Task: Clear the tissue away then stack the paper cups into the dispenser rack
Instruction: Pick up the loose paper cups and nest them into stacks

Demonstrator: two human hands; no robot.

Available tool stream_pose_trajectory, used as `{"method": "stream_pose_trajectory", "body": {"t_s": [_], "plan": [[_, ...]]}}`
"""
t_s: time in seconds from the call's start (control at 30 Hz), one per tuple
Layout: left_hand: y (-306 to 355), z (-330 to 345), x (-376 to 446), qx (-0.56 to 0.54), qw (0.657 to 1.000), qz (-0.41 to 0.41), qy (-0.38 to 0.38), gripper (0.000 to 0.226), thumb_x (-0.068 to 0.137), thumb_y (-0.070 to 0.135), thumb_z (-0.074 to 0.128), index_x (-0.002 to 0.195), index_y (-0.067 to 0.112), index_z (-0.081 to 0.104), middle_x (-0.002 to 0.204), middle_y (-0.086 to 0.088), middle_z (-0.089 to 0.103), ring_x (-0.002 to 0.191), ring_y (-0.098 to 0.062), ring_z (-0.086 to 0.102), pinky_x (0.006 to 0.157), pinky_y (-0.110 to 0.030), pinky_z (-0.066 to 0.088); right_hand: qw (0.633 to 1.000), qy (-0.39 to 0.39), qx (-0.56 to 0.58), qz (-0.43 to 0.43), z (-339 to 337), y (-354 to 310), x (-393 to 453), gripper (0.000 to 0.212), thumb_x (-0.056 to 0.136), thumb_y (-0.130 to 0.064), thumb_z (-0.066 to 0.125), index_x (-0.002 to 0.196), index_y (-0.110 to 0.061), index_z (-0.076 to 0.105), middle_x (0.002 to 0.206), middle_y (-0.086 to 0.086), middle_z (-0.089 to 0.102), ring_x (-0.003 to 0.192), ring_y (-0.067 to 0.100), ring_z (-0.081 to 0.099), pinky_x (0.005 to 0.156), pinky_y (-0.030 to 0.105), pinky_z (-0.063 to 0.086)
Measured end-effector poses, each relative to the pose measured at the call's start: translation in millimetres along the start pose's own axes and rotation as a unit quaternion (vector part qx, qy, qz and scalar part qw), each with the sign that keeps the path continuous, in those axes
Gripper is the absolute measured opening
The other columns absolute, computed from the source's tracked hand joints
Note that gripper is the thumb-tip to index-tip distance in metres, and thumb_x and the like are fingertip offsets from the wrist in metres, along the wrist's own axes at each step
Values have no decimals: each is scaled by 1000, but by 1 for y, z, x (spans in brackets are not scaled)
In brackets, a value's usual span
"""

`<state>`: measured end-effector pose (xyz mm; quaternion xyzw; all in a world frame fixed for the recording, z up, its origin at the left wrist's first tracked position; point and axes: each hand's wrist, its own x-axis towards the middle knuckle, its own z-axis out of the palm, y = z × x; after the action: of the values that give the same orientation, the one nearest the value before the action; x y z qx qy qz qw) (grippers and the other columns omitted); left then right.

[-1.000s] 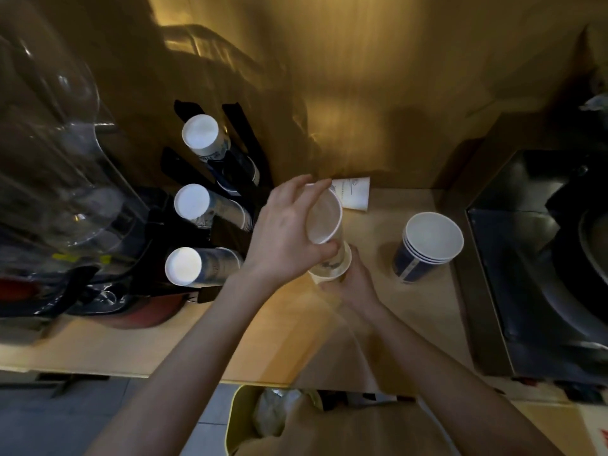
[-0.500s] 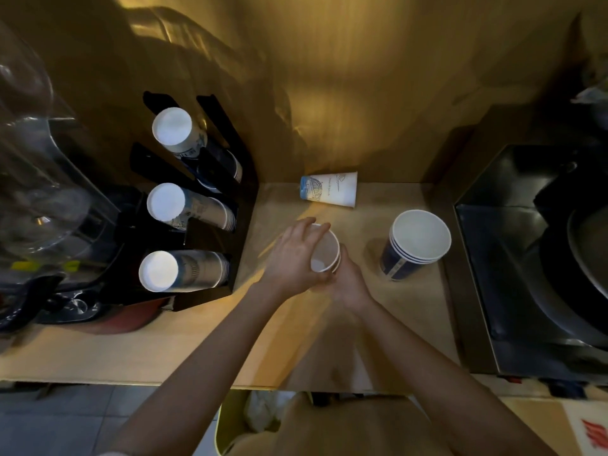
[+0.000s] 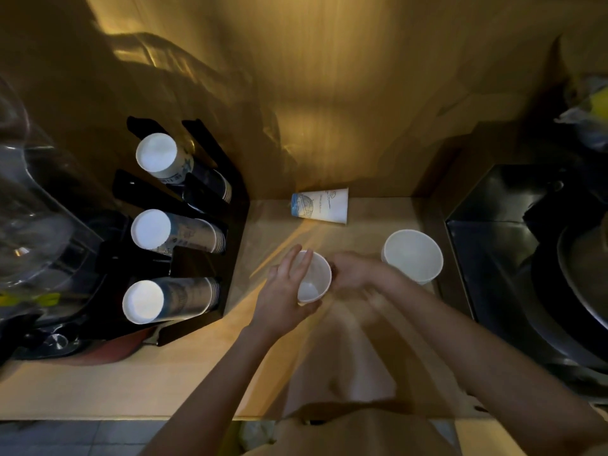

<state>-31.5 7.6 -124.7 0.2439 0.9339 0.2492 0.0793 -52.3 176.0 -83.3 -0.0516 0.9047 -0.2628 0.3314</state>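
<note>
No tissue shows on the counter (image 3: pixel 184 383), so you look to be on the stacking step, gathering loose cups before they go into the rack.

At the counter's left edge stands the black dispenser rack (image 3: pixel 230 258). Its three slots each hold a row of cups lying on their sides, white bases toward you: the top row (image 3: pixel 158 158), the middle row (image 3: pixel 154 230) and the bottom row (image 3: pixel 148 302). All three have room at the open end by my reading, though how much is hard to tell.

Near the middle of the counter your left hand (image 3: pixel 283 291) wraps a white paper cup (image 3: pixel 312 278), fingers spread around its far side and thumb under the near side, mouth facing up at you. Behind it, a printed cup (image 3: pixel 320 209) lies on its side against the back wall.

Your right hand (image 3: pixel 357 271) is just beside the held cup, blurred; I cannot tell whether it grips anything. To its right, a short nested stack (image 3: pixel 413 255) stands upright near the right edge.

Next, you will want to turn the held cup sideways and slide it, nested, onto one rack row.
</note>
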Motion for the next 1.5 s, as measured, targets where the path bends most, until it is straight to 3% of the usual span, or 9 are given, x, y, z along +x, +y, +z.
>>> {"method": "stream_pose_trajectory", "body": {"t_s": [0.27,0.53,0.67,0.87,1.0,1.1,1.27,1.4,1.5], "plan": [[0,0,12,-25,999,-19,14,90,69,41,71,141,32,18,152,1,19,128,-26,35,93,-37,41,998,49,15,-43,-100,-26,21,40,83,-17,63,120,-8,54,120,12,59,102,20,54,78,28,41],[0,3,15,-23,999,-21,21,93,66,41,70,141,32,16,152,3,20,125,-24,35,91,-29,35,986,142,-83,24,-108,39,97,86,68,-25,77,139,-13,28,145,13,33,131,31,34,105,43,34],[0,2,16,-24,999,-16,18,94,66,40,71,141,31,16,151,-1,23,124,-25,36,95,-30,31,979,120,-153,61,-103,58,121,108,61,-36,81,143,-12,16,151,14,23,137,35,22,112,47,26],[0,1,17,-23,999,-10,22,95,64,39,74,141,29,20,149,-3,26,124,-26,38,96,-36,38,969,95,-200,106,-92,71,130,92,63,-37,77,133,-8,26,140,17,35,130,37,28,105,43,29],[-1,3,16,-22,999,-12,28,96,64,40,74,141,32,17,150,-1,25,123,-25,38,95,-31,33,979,97,-140,114,-95,66,129,90,62,-37,76,132,-6,28,139,18,36,129,37,29,101,42,34],[-1,3,16,-24,999,-9,27,96,64,39,72,141,32,16,151,-2,23,123,-27,39,96,-34,36,983,165,-16,76,-105,52,117,90,62,-43,74,132,-9,29,136,15,39,123,33,37,96,39,38],[-2,0,17,-23,1000,-7,8,96,65,38,71,142,29,15,154,-1,17,129,-29,34,102,-38,35,971,155,178,-31,-119,20,65,76,71,-39,68,129,-21,23,113,3,41,96,17,48,64,22,37],[-2,-3,19,-9,1000,2,-7,99,65,43,73,142,31,11,156,1,7,134,-27,30,104,-38,35,962,178,192,-75,-124,-4,18,73,75,-39,67,131,-23,22,117,1,43,100,19,49,68,20,38],[-1,-7,16,-55,998,-17,-10,112,57,43,79,141,37,5,156,-3,3,137,-24,24,101,-34,34,944,245,186,-117,-121,-18,-12,77,72,-25,73,131,-17,23,123,6,41,109,23,46,84,29,44]]}}
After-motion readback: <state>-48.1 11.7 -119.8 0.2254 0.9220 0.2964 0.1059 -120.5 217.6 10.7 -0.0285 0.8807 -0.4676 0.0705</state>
